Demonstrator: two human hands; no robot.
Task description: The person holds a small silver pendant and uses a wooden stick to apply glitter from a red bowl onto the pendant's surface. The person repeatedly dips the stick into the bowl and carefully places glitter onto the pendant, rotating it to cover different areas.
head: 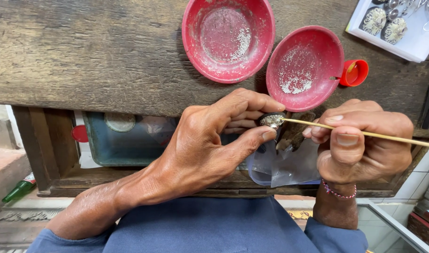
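My left hand (209, 140) pinches a small silver filigree piece (271, 121) between thumb and fingers, just below the edge of the worn wooden bench (83, 56). My right hand (359, 145) grips a thin wooden stick (387, 137) whose tip touches the silver piece from the right. Two red bowls sit on the bench above: a larger one (195, 51) and a smaller one (324, 51), both holding tiny silver granules.
A red bottle cap (355, 73) lies beside the smaller bowl. A white tray (416, 40) with silver ornaments sits at top right. Under the bench is an open drawer with a blue-grey tin (106, 150) and a clear plastic bag (280, 168). A green bottle (18, 190) lies at lower left.
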